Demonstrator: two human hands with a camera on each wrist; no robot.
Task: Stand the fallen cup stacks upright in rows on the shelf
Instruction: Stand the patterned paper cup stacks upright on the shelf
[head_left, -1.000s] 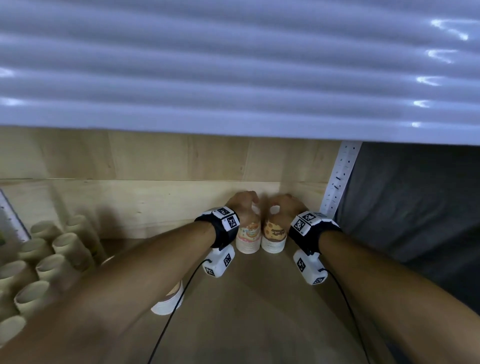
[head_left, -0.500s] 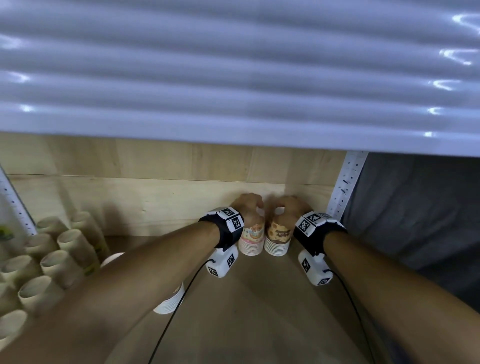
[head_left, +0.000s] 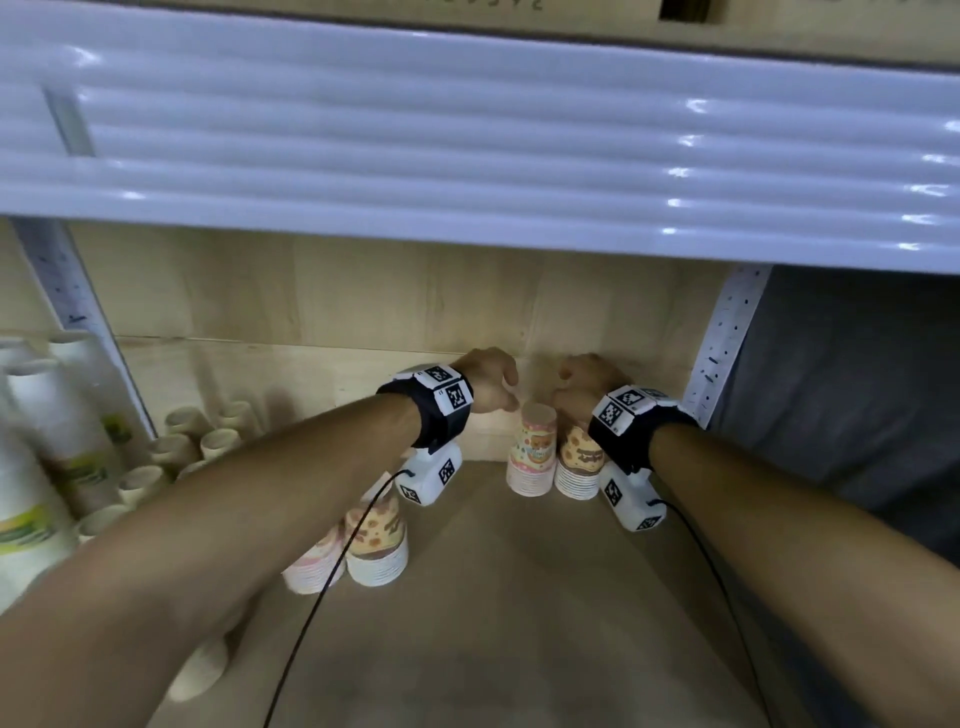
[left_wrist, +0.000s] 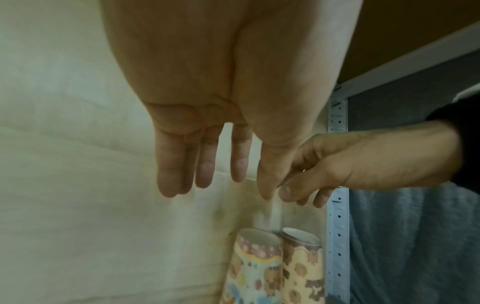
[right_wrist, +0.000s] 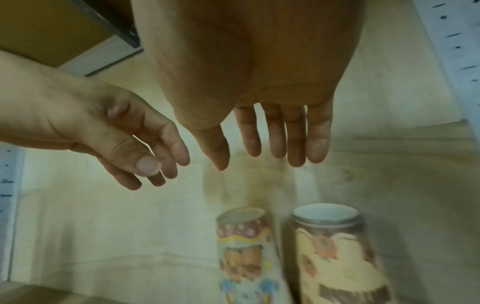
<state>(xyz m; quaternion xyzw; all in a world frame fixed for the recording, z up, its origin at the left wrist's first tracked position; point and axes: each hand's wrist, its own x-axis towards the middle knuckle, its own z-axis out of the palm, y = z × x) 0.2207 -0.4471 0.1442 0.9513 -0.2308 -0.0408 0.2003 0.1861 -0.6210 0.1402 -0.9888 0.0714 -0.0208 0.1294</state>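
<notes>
Two upright cup stacks (head_left: 556, 457) stand on the wooden shelf (head_left: 519, 623).

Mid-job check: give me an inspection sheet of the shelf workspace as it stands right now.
Surface: wooden shelf, wood back panel.
Job's things: two printed cup stacks upright side by side at the back right; two more stacks upright nearer the front, partly behind the left forearm.
Clutter: plain paper cups at left; tall white stacks far left.
Grippers: left hand and right hand above the rear stacks, fingers relaxed, holding nothing.
Cables: black wrist-camera cables hang over the shelf.
Surroundings: white ribbed shelf edge above; perforated upright at right.
</notes>
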